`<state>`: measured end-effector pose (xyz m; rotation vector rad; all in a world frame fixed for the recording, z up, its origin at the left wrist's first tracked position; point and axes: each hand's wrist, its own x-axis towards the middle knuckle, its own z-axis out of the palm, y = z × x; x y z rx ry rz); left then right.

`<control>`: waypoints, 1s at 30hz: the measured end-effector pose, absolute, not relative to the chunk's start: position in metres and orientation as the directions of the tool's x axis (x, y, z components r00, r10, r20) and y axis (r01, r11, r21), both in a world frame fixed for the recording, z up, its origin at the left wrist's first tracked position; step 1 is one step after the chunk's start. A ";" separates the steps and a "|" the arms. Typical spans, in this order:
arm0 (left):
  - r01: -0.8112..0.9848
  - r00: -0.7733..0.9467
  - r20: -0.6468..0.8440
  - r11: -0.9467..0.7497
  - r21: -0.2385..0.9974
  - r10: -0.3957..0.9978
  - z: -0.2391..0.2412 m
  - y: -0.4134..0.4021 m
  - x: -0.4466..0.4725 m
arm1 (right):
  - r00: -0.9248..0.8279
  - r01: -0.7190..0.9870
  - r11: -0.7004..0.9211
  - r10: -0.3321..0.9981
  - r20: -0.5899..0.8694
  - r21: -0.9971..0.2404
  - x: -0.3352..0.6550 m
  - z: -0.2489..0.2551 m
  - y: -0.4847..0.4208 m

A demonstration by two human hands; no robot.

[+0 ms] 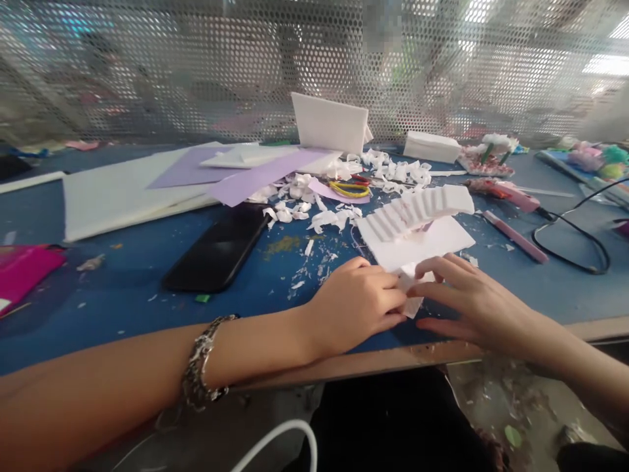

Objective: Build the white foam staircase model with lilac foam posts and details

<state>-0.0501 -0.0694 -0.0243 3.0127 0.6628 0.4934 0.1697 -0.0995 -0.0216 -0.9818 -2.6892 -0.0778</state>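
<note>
And here are both hands at the near edge of the blue tabletop (275, 282), right and a little nearer than our landmark, the black phone (219, 252). Between them sits a small white piece (413, 305), to the right of the phone. The left hand (363, 295) curls its fingers in at the piece's left side, though I cannot tell whether they pinch it, with its fingertips partly hidden. The right hand (462, 292) arches over from the other side, fingers spread, fingertips at the piece, thumb apart from them. Farther right of the phone, beyond the hands, a ridged white strip (422, 208) curves above a flat white card (427, 244). Look past the phone: curled white scraps (339, 216) litter the surface, and there are yellow handles (350, 191) lying among them! Directly behind the phone, purple sheets (263, 176) overlap larger white boards (111, 193). Far right of it, a slim pink tool (515, 237) lies near a looping black cable (597, 246); left of it, a magenta item (27, 275) pokes into view.
</note>
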 end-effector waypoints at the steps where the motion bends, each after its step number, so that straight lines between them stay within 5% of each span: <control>1: 0.424 0.845 0.297 -0.895 0.137 0.445 -0.025 -0.070 -0.051 | -0.734 0.637 0.769 0.621 0.275 -0.038 0.168 -0.022 -0.097; 6: 0.466 0.771 0.269 -0.799 0.381 0.577 -0.027 -0.072 -0.051 | -0.715 0.656 0.754 0.626 0.312 -0.008 0.167 -0.022 -0.091; 11: 0.473 0.745 0.227 -0.736 0.484 0.628 -0.027 -0.070 -0.049 | -0.688 0.679 0.734 0.648 0.326 -0.026 0.163 -0.024 -0.095; 30: 0.522 0.734 0.302 -0.790 0.322 0.609 -0.029 -0.068 -0.046 | -0.593 0.735 0.663 0.730 0.340 -0.144 0.155 -0.034 -0.094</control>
